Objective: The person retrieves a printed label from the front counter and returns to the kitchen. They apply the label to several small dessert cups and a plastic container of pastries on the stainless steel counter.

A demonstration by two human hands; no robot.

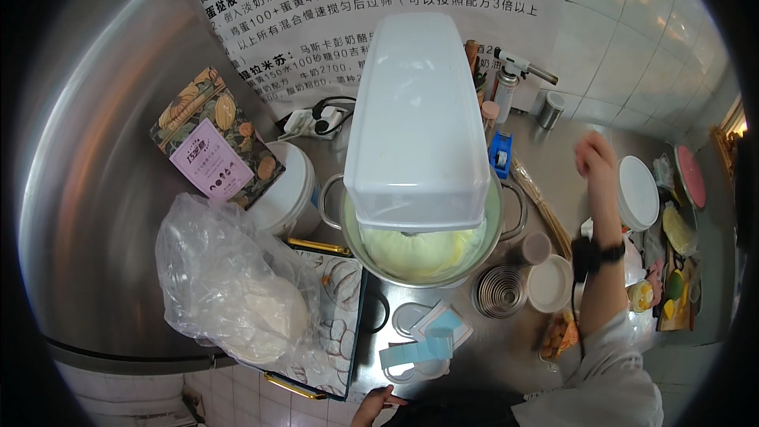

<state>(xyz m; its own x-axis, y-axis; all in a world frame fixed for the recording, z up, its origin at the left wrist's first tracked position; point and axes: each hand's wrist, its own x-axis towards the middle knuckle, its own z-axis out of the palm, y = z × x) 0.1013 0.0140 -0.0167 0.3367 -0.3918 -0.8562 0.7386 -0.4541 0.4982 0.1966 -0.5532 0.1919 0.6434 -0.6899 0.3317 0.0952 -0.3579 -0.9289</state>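
My right hand (594, 155), blurred, is raised over the steel counter at the right, beside a round white lid (638, 193); its fingers look curled, and whether it holds anything cannot be told. Low in the view, my left hand (375, 404) is at the counter's front edge with nothing visible in it. Before me a white stand mixer (418, 118) hangs over a two-handled steel bowl (391, 277) with a pale yellow mixture (422, 254) inside. Dough in a clear plastic bag (261, 308) lies on a patterned tray (341, 332) with gold handles.
A white bucket (293, 190) and patterned pouch (228, 148) stand left. Nested ring cutters (501, 292), a white round dish (549, 283) and a blue tape dispenser (501, 154) are right of the bowl. A kitchen torch (507, 83) stands by the tiled wall.
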